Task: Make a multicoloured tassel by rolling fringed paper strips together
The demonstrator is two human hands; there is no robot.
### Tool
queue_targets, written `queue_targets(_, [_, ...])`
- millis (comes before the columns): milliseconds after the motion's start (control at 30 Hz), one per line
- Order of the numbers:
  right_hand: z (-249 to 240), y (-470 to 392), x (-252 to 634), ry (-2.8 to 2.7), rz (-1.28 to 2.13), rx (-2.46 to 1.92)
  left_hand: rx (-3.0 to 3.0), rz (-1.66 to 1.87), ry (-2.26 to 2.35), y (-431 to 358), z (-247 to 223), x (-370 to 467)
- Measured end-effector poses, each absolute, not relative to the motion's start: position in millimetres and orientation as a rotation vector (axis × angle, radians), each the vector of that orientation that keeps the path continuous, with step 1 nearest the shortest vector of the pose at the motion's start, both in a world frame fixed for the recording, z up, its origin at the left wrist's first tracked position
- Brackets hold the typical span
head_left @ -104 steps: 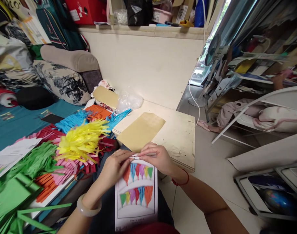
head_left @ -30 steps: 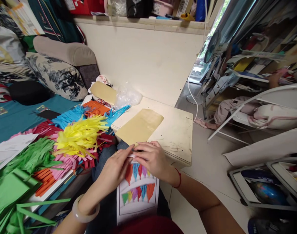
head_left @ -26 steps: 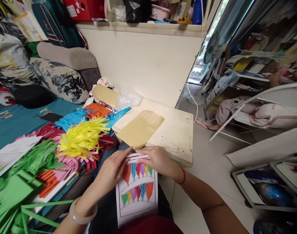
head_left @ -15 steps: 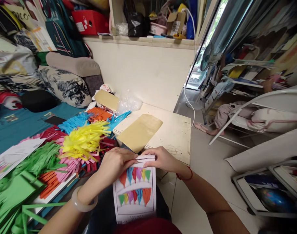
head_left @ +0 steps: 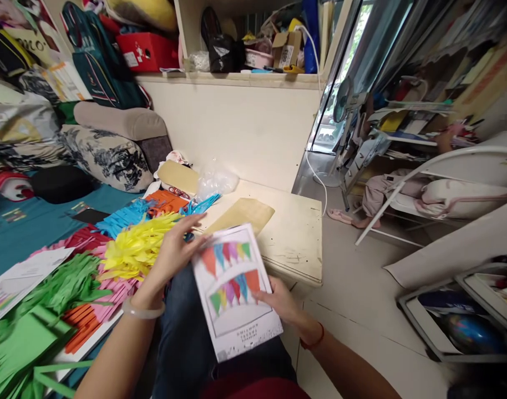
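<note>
The right hand (head_left: pixel 284 302) grasps a printed tassel-bunting sheet (head_left: pixel 237 285) by its right long edge, thumb on the face; the left hand (head_left: pixel 172 249) is unclasped, fingers parted at the far left corner — whether it touches is unclear. The sheet lies between both hands above the jeans (head_left: pixel 174 332), its long axis running away from the body, far end leaning left. Just beyond that end, a kraft envelope (head_left: pixel 255 213) rests on the cream counter (head_left: pixel 297 235), nearer the left hand. Yellow fringe (head_left: pixel 137 252) and green fringe (head_left: pixel 68 277) lie farther left.
</note>
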State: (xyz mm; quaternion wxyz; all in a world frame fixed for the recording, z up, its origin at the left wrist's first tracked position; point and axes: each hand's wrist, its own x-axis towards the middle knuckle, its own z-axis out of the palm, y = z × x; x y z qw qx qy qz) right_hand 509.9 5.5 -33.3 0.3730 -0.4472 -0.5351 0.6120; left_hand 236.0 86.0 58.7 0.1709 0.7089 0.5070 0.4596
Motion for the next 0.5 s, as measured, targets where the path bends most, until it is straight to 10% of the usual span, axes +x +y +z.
queue_targets(500, [14,60,638,-1.170,0.969,-1.552,1.365,0.967,1.443,154,-35,240])
